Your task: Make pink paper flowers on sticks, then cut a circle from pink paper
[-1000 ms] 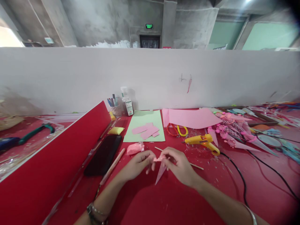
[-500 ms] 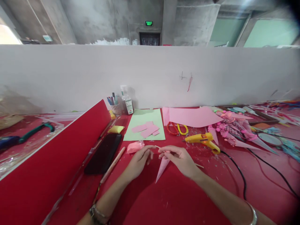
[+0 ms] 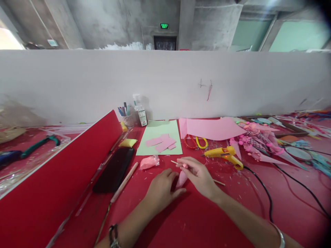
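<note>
My right hand [image 3: 198,175] is closed in a pinch, with a thin wooden stick [image 3: 174,162] poking out beyond the fingertips. A small pink lump [image 3: 185,166] shows at those fingers. Just below them is a pink paper cone [image 3: 182,179], its narrow end hidden by my left hand [image 3: 162,187]. The left fingers and thumb are around the cone's lower part; how firmly they press is hard to see. Past the right hand's far side another stretch of stick [image 3: 219,182] shows, perhaps the same one. A wrapped pink clay packet [image 3: 149,162] lies beyond the left hand.
A yellow glue gun [image 3: 223,153] with a black cord lies on the right, near scissors [image 3: 196,142] and decorated pink cones [image 3: 261,141]. Pink strips [image 3: 165,144] lie on green paper [image 3: 144,148]. A black phone [image 3: 113,170] and red divider [image 3: 77,165] stand left.
My left hand has left the stick's tip and come down and right, round the lower part of the cone. My right hand has stayed nearly in place.
</note>
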{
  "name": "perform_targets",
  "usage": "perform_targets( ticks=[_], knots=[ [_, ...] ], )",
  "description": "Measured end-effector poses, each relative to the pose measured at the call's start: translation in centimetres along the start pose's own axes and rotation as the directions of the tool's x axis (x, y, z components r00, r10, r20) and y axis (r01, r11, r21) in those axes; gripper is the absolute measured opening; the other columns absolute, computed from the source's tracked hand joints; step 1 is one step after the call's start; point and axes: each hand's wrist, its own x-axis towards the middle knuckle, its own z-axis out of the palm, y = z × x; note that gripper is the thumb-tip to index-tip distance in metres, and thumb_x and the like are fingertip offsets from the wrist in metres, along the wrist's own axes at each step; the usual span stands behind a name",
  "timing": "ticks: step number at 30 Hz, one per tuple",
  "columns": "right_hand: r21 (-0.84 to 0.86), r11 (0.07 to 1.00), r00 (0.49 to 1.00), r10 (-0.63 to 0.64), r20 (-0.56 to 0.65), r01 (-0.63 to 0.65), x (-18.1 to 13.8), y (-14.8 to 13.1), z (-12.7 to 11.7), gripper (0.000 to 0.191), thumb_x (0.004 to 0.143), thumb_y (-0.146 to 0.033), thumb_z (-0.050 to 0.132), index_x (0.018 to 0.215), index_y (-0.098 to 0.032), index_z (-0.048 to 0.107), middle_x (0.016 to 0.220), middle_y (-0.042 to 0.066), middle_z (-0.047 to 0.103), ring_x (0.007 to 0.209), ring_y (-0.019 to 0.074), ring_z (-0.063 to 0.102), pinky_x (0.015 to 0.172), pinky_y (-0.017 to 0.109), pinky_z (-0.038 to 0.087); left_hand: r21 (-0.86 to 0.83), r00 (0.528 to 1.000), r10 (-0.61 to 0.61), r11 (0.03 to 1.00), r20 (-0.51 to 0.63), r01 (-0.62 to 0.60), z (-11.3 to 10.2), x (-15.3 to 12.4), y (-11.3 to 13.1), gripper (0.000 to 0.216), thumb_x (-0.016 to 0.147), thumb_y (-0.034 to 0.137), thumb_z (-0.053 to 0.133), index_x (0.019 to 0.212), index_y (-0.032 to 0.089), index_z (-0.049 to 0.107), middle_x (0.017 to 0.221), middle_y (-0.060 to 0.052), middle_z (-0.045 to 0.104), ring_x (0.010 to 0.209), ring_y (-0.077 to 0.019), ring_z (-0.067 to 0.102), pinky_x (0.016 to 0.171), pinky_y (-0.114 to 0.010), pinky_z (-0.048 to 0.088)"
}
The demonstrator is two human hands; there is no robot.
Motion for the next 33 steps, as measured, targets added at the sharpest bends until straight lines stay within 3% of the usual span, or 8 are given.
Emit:
perform_targets(
  ticks=[3, 6, 10, 14, 17, 22, 28, 33],
  knots=[
    [-0.003, 0.998, 0.998, 0.062, 0.007, -0.062, -0.2, 0.1, -0.1, 0.019, 0.082, -0.032, 0.047, 0.083, -0.017, 0.058, 0.072, 0.002, 0.06, 0.059, 0.012, 0.06, 0.056, 0.022, 0.048, -0.016, 1.0, -0.003, 1.0, -0.003, 0.003, 0.4, 0.1, -0.1, 0.023, 0.078, 0.037, 0.048, 0.088, 0.018, 0.055, 0.087, -0.006, 0.056, 0.073, -0.0181, 0.052, 0.058, -0.024, 0.035],
    [-0.155, 0.986, 0.997, 0.048, -0.056, -0.056, -0.3, -0.1, -0.5, 0.029, 0.083, -0.035, 0.044, 0.061, -0.017, 0.05, 0.046, -0.004, 0.047, 0.04, 0.0078, 0.045, 0.041, 0.019, 0.036, -0.112, 1.0, -0.003, 0.994, -0.029, 0.0, 0.6, 0.1, -0.5, 0.019, 0.083, 0.031, 0.039, 0.081, 0.018, 0.052, 0.081, -0.005, 0.056, 0.07, -0.0173, 0.052, 0.059, -0.025, 0.035],
    [-0.283, 0.959, 0.981, -0.065, -0.181, 0.012, 0.0, -0.3, -1.0, 0.024, 0.083, -0.033, 0.044, 0.071, -0.017, 0.057, 0.063, 0.001, 0.056, 0.056, 0.0113, 0.05, 0.051, 0.021, 0.038, -0.307, 0.987, -0.128, 0.947, -0.095, 0.093, 0.6, 0.2, -1.1, 0.024, 0.085, 0.033, 0.031, 0.081, 0.017, 0.047, 0.075, -0.006, 0.056, 0.067, -0.0181, 0.052, 0.061, -0.027, 0.036],
    [-0.149, 0.988, 0.982, -0.058, -0.182, 0.031, 0.4, -0.2, -0.9, 0.025, 0.084, -0.029, 0.04, 0.102, -0.02, 0.055, 0.086, 0.004, 0.058, 0.068, 0.0124, 0.055, 0.063, 0.023, 0.044, -0.512, 0.962, -0.229, 0.85, -0.146, 0.124, 0.3, 0.4, -1.4, 0.026, 0.085, 0.035, 0.032, 0.095, 0.014, 0.045, 0.091, -0.009, 0.057, 0.081, -0.0188, 0.052, 0.071, -0.028, 0.038],
    [-0.021, 0.998, 0.997, 0.056, -0.06, -0.057, 0.3, -0.1, -0.7, 0.022, 0.083, -0.034, 0.043, 0.088, -0.017, 0.057, 0.072, 0.002, 0.059, 0.057, 0.0116, 0.058, 0.053, 0.022, 0.044, -0.611, 0.955, -0.232, 0.788, -0.183, 0.075, 0.0, 0.6, -1.2, 0.028, 0.081, 0.033, 0.041, 0.1, 0.014, 0.046, 0.103, -0.008, 0.054, 0.094, -0.0193, 0.048, 0.082, -0.028, 0.036],
    [-0.161, 0.984, 0.997, 0.074, -0.032, -0.079, -0.3, -0.2, -0.4, 0.031, 0.079, -0.037, 0.05, 0.056, -0.016, 0.049, 0.042, -0.006, 0.041, 0.037, 0.0067, 0.041, 0.039, 0.019, 0.029, -0.667, 0.97, -0.217, 0.74, -0.112, 0.088, -0.2, 0.6, -0.9, 0.027, 0.079, 0.039, 0.043, 0.081, 0.014, 0.052, 0.076, -0.002, 0.054, 0.071, -0.0159, 0.048, 0.066, -0.025, 0.039],
    [-0.204, 0.979, 0.997, -0.04, -0.059, 0.027, 0.1, 0.1, -0.4, 0.02, 0.08, -0.023, 0.048, 0.094, -0.02, 0.062, 0.083, 0.003, 0.062, 0.073, 0.0141, 0.057, 0.065, 0.024, 0.044, -0.665, 0.968, -0.21, 0.744, -0.134, 0.069, -0.3, 0.3, -0.9, 0.04, 0.084, 0.045, 0.028, 0.061, 0.017, 0.044, 0.061, 0.001, 0.046, 0.061, -0.0134, 0.043, 0.06, -0.024, 0.037],
    [-0.16, 0.986, 0.995, -0.057, -0.082, 0.043, 0.3, 0.3, -0.3, 0.023, 0.084, -0.026, 0.042, 0.095, -0.021, 0.062, 0.1, 0.006, 0.06, 0.094, 0.0178, 0.056, 0.082, 0.03, 0.043, -0.715, 0.973, -0.217, 0.692, -0.078, 0.097, -0.7, 0.0, -0.7, 0.036, 0.083, 0.043, 0.032, 0.092, 0.017, 0.055, 0.094, -0.006, 0.058, 0.095, -0.0202, 0.049, 0.08, -0.028, 0.039]
  ],
)
